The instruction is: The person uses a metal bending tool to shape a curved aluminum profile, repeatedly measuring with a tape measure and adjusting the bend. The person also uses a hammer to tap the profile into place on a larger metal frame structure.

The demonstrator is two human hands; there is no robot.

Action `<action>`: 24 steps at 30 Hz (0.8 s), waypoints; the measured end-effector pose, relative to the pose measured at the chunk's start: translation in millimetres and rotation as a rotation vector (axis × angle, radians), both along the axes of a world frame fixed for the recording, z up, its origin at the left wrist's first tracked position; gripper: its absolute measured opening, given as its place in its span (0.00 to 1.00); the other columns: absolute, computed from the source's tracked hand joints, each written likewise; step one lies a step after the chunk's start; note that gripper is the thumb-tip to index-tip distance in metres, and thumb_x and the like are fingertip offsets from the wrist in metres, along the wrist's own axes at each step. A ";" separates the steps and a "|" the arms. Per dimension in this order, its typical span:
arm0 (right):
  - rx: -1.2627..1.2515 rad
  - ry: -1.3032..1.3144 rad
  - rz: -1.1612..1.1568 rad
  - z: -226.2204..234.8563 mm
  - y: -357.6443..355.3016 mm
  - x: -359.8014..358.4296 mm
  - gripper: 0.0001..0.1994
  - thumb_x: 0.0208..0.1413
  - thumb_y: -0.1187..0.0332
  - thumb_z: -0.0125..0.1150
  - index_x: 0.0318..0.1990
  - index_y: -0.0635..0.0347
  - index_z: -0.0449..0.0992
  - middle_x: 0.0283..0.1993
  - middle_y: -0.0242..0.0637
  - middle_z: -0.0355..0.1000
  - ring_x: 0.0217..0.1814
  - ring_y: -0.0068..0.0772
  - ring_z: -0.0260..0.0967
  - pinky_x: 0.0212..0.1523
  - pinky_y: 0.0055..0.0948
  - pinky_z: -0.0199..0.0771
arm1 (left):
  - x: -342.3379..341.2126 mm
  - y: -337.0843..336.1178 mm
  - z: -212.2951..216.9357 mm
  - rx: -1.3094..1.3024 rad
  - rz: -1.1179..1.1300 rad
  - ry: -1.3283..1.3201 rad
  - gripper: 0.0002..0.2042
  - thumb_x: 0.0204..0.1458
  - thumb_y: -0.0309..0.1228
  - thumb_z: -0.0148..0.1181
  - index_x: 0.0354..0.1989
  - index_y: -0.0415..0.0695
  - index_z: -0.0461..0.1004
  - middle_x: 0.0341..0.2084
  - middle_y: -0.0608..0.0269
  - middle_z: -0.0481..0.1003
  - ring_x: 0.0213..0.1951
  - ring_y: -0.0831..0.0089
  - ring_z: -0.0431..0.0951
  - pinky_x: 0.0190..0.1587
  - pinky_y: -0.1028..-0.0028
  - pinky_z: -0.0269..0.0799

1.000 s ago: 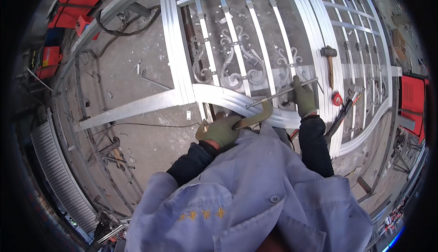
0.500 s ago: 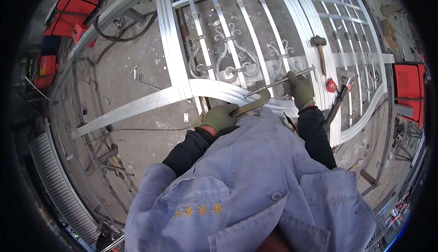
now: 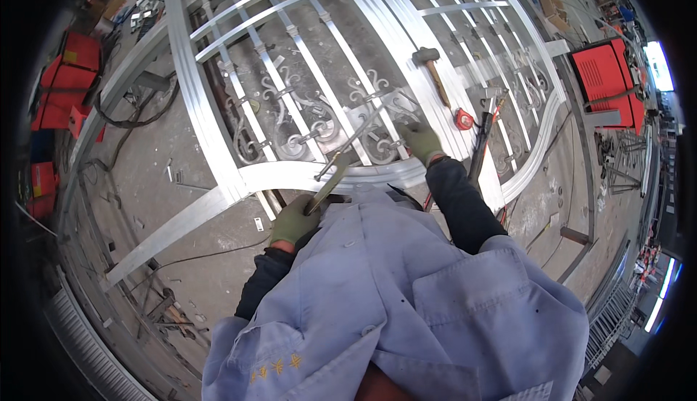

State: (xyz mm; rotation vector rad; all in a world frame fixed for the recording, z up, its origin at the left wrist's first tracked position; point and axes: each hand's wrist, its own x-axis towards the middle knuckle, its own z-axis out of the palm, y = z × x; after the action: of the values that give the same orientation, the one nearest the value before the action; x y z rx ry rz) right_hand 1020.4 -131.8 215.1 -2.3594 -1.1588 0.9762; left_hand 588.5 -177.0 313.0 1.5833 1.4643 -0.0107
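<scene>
A silver metal gate [image 3: 196, 103] with bars and scroll ornaments lies flat on the concrete floor in front of me. My left hand [image 3: 292, 219], in a green glove, grips the yellowish handle of a long flat metal tool [image 3: 341, 165]. The tool's thin end reaches up over the scrollwork [image 3: 305, 136]. My right hand [image 3: 421, 142], also gloved, is closed on a scroll ornament at the gate's lower curved rail [image 3: 290, 174], to the right of the tool's tip. My light blue jacket hides the floor below both hands.
A hammer [image 3: 430, 67], a red tape measure [image 3: 465, 119] and a black tool [image 3: 483, 139] lie on the gate right of my right hand. A red machine [image 3: 606, 74] stands at the far right, red boxes [image 3: 69, 81] at the far left. Cables [image 3: 131, 121] cross the floor.
My head has turned, so the gate fills more of the view. My left hand has drawn the tool back toward my body, and my right hand now sits on the scrollwork apart from the tool's tip.
</scene>
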 end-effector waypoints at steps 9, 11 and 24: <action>-0.160 -0.615 0.245 -79.9 -18.1 201.2 0.49 0.57 0.47 0.76 0.81 0.62 0.63 0.78 0.55 0.70 0.81 0.67 0.67 0.78 0.57 0.72 | 32.7 -30.1 33.7 -0.119 0.344 0.013 0.22 0.69 0.50 0.71 0.47 0.39 0.84 0.32 0.50 0.83 0.35 0.59 0.83 0.43 0.61 0.78; -0.092 -0.461 0.270 -89.8 -17.2 222.7 0.42 0.57 0.55 0.79 0.75 0.59 0.66 0.73 0.56 0.74 0.72 0.68 0.74 0.68 0.60 0.79 | 45.5 -28.7 37.8 -0.150 0.391 0.009 0.21 0.69 0.49 0.71 0.48 0.39 0.84 0.32 0.50 0.83 0.35 0.59 0.84 0.43 0.61 0.79; -0.166 0.496 0.209 -20.7 -2.1 83.8 0.20 0.73 0.63 0.65 0.66 0.63 0.82 0.42 0.39 0.83 0.45 0.28 0.81 0.49 0.34 0.82 | 127.3 12.8 -13.4 -0.259 0.700 -0.415 0.17 0.69 0.44 0.71 0.41 0.39 0.80 0.26 0.63 0.77 0.29 0.73 0.76 0.36 0.65 0.75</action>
State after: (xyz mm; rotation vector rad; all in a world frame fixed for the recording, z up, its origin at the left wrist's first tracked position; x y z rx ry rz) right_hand 1104.2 -133.8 194.5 -1.9578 -1.1664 1.6684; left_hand 715.8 -164.2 299.6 0.7487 1.5291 0.4839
